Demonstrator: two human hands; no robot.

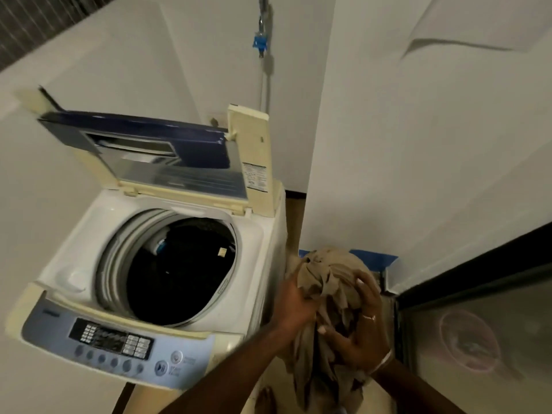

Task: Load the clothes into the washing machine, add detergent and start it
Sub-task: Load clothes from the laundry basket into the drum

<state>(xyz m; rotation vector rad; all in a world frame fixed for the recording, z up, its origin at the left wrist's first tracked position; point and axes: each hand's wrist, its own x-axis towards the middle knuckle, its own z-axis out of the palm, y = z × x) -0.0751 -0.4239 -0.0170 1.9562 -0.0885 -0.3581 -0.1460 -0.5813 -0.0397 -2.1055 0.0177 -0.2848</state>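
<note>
Two hands, left [294, 303] and right [358, 333], gripping crumpled khaki cloth [328, 262] beside round drum [115, 264].

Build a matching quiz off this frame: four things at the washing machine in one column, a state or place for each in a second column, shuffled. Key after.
Column 1
1. washer lid
2. tan garment
3. drum
4. control panel

Column 2
A. holds dark clothes
B. raised open
C. along the machine's front edge
D. bunched, gripped by the left hand and right hand, right of the machine

Pairs: 1-B, 2-D, 3-A, 4-C
</note>
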